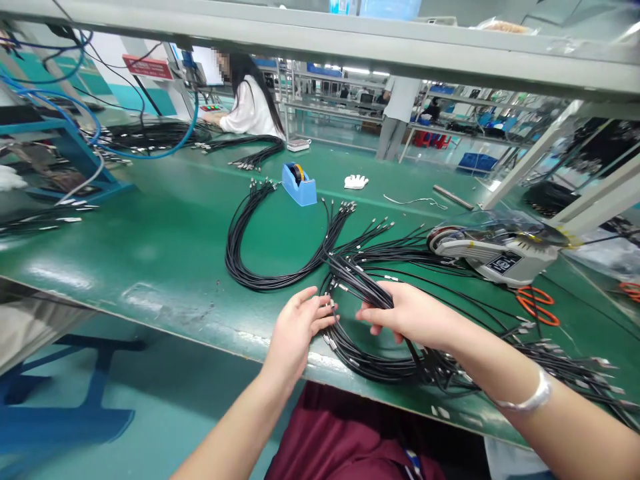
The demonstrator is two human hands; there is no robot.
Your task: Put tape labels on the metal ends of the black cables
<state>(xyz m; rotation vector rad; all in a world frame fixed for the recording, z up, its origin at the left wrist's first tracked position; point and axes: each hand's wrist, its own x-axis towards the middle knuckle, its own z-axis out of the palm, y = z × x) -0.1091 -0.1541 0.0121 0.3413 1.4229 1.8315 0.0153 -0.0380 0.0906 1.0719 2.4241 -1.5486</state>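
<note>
My right hand (407, 312) is wrapped round a bundle of thin black cables (361, 283), whose ends point up and to the left. My left hand (297, 325) is open, palm turned toward the bundle and fingers apart. Its fingertips are right beside some silvery cable ends; whether they touch is unclear. Beneath the held bundle, a curved pile of black cables (370, 365) lies along the table's front edge and runs off to the right. Another black cable bundle (260, 283), bent into a U, rests on the green table (165, 233) just beyond my left hand.
A blue tape dispenser (299, 192) stands behind the U-shaped bundle. Farther back lie a white glove (356, 181) and a metal rod (453, 197). A grey-white machine (500, 257) sits at right by an orange coiled cord (537, 305). Overhead runs a shelf beam (320, 40). A person (253, 103) sits opposite.
</note>
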